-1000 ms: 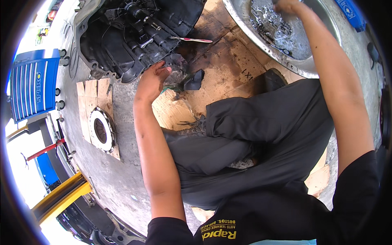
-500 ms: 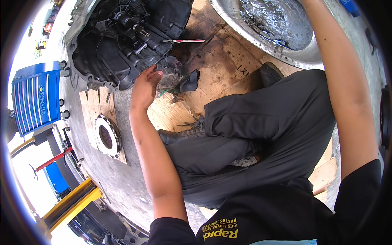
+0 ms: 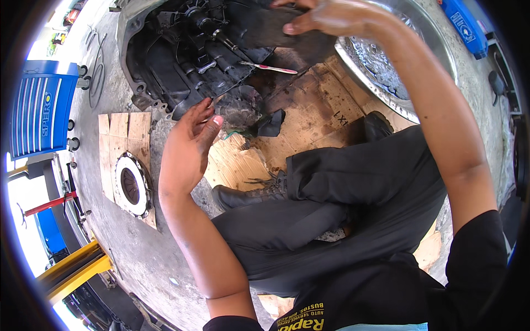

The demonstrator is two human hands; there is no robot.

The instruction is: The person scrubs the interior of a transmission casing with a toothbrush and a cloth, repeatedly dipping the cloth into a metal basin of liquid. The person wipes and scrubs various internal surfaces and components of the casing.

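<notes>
A large dark gearbox housing (image 3: 160, 60) with a shaft in its middle lies at the upper left. My left hand (image 3: 190, 140) is at its near rim, open, thumb and fingers apart; whether the fingertips touch the rim I cannot tell. Beside them is a crumpled grey, wet-looking lump (image 3: 240, 107). A brush (image 3: 270, 68) with a pink-and-white handle lies across the housing's lower edge. My right hand (image 3: 345, 22) is over the housing's right side, smeared by motion. Its fingers appear closed on a dark, blurred rag (image 3: 309, 44).
A round metal basin (image 3: 447, 52) with dark liquid stands at the upper right, near a blue case (image 3: 466, 27). Stained cardboard (image 3: 309, 99) bears a small black piece (image 3: 271, 124). A clutch pressure plate (image 3: 146, 193) lies left. A blue tool cabinet (image 3: 44, 110) stands further left.
My right hand has come from beyond the basin's edge leftward to the housing, with a dark rag now showing under it. My left hand remains by the rim. The whole view has shifted slightly.
</notes>
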